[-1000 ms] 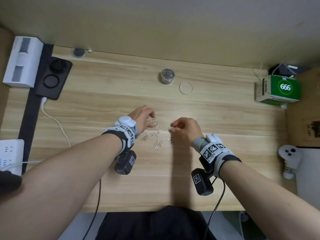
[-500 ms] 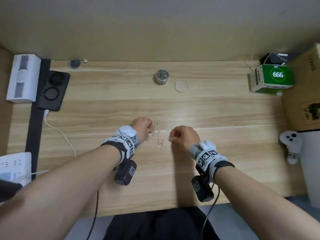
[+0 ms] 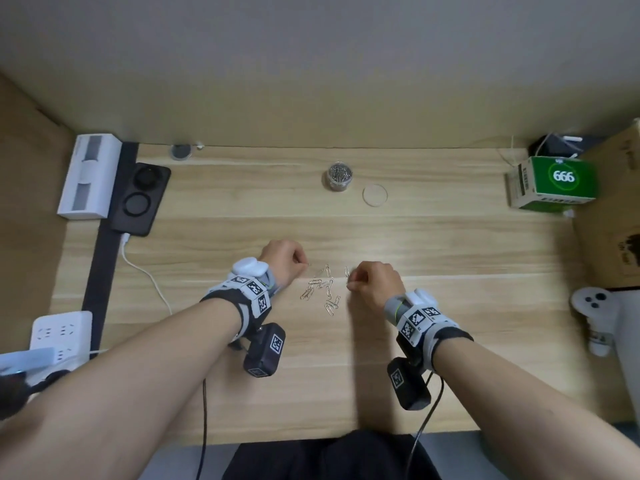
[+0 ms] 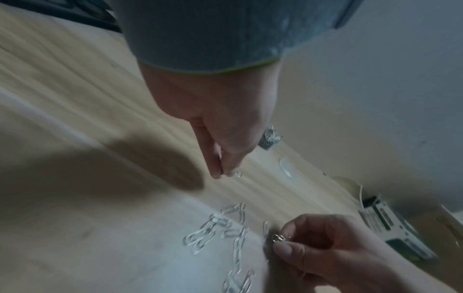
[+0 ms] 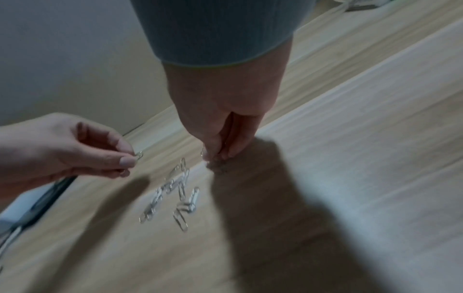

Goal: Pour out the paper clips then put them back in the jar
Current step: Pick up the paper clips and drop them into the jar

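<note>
Several silver paper clips (image 3: 323, 289) lie loose on the wooden desk (image 3: 450, 244) between my two hands. My left hand (image 3: 287, 263) pinches a paper clip (image 4: 234, 174) between thumb and fingertips just above the desk. My right hand (image 3: 372, 280) pinches another paper clip (image 4: 279, 237) at the pile's right edge. The small clear jar (image 3: 340, 176) stands upright near the back of the desk, with clips inside it. Its round clear lid (image 3: 375, 194) lies flat to the jar's right. The loose clips show in both wrist views (image 4: 215, 228) (image 5: 172, 192).
A green box (image 3: 554, 183) marked 666 sits at the back right, with a cardboard box beside it. A black charging pad (image 3: 140, 199) and a white device (image 3: 88, 174) lie at the back left. A white power strip (image 3: 59, 334) and cable are at the left edge.
Both hands have closed onto clips at the sides of the pile. The head view has shifted, so jar and desk sit lower in frame.
</note>
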The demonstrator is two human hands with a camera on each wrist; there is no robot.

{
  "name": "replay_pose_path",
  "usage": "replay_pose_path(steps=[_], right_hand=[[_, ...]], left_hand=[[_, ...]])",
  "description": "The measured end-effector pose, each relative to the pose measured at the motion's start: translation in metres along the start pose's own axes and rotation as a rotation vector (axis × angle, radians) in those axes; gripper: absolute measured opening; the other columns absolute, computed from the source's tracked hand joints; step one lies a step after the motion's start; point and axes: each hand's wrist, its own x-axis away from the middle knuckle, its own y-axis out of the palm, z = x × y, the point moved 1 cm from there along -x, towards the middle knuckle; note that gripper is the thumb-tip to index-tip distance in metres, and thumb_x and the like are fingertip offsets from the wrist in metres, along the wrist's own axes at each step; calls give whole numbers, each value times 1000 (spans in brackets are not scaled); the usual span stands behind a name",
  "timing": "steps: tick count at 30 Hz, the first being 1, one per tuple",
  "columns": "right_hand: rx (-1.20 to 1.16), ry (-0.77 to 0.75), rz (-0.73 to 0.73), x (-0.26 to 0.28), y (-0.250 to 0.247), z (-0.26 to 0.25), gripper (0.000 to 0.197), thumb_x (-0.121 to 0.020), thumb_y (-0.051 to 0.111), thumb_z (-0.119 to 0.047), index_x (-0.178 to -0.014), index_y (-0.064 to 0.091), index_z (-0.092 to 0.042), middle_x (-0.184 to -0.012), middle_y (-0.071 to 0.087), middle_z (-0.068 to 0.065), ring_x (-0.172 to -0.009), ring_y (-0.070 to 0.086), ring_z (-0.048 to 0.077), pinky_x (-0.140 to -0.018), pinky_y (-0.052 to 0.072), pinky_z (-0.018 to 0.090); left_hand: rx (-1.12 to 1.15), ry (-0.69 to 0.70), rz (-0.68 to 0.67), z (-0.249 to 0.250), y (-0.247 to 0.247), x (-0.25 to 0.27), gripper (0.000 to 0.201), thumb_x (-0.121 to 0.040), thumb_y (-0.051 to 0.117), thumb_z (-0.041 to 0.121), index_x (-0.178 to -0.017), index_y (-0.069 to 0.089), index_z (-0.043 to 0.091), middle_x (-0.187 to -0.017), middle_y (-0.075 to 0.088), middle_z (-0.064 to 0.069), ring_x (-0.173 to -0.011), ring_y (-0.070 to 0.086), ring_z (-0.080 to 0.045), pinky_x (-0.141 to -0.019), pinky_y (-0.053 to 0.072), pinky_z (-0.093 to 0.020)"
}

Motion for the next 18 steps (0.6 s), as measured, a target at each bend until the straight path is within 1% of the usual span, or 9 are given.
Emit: replay_pose_path(steps=[1, 3, 6, 8, 9, 12, 13, 16, 18], right_hand=[[-53, 24, 8, -1, -2, -1, 9, -73, 80, -25, -77, 72, -23, -81, 74, -10, -84, 68, 15, -67, 43, 25], [-166, 62, 25, -10, -14, -6, 12, -69, 84, -27, -75, 74, -23, -76, 74, -9, -79, 69, 12, -69, 50, 26], [-274, 74, 49, -36, -43, -18, 10, -71, 84, -27, -74, 76, -22, -69, 73, -6, -71, 68, 14, -73, 56, 32], [-365, 59, 75, -55, -61, -28, 8, -74, 83, -22, -74, 76, -19, -66, 70, -4, -64, 62, 13, -71, 56, 36], [-408, 51, 89, -64, -71, -35, 6, -77, 82, -18, -75, 76, -17, -66, 69, -2, -61, 60, 13, -68, 56, 35], [-525, 9, 113, -82, -96, -56, 5, -84, 75, -5, -80, 73, -8, -66, 64, 3, -54, 56, 15, -56, 52, 24], [-555, -5, 114, -90, -103, -62, 7, -85, 73, -3, -80, 72, -7, -65, 63, 3, -53, 55, 15, -55, 52, 24], [-612, -22, 114, -120, -116, -73, 10, -87, 70, 0, -80, 69, -7, -62, 59, 3, -53, 53, 17, -59, 50, 29], [-617, -15, 115, -142, -120, -76, 8, -87, 70, -1, -82, 69, -6, -62, 60, 4, -52, 53, 17, -58, 49, 29]], left_hand=[[25, -13, 21, 2, 0, 0, 11, -72, 68, 7, -76, 74, 15, -74, 71, 1, -74, 64, -17, -73, 51, -28], [78, -38, 99, 8, -8, -6, 12, -73, 68, 8, -79, 74, 18, -69, 67, 5, -72, 63, -15, -73, 51, -26], [133, -23, 169, 28, -32, -26, 10, -75, 72, 12, -79, 77, 19, -71, 70, 6, -72, 64, -11, -72, 48, -20], [169, -11, 193, 41, -46, -40, 7, -76, 75, 12, -78, 78, 19, -70, 69, 7, -70, 63, -8, -69, 45, -18], [187, -11, 213, 48, -53, -49, 7, -76, 75, 12, -78, 78, 18, -69, 69, 6, -67, 61, -8, -68, 43, -18], [236, -9, 264, 61, -63, -69, 7, -74, 76, 9, -77, 77, 16, -66, 66, 5, -64, 58, -8, -64, 41, -19], [250, -11, 271, 65, -64, -78, 8, -74, 76, 8, -76, 77, 16, -66, 66, 5, -64, 58, -8, -64, 40, -19], [288, -31, 279, 74, -64, -110, 11, -73, 75, 7, -74, 76, 18, -67, 67, 6, -65, 58, -8, -65, 40, -17], [300, -44, 277, 78, -60, -133, 13, -74, 75, 6, -74, 76, 19, -71, 71, 3, -66, 60, -9, -65, 41, -17]])
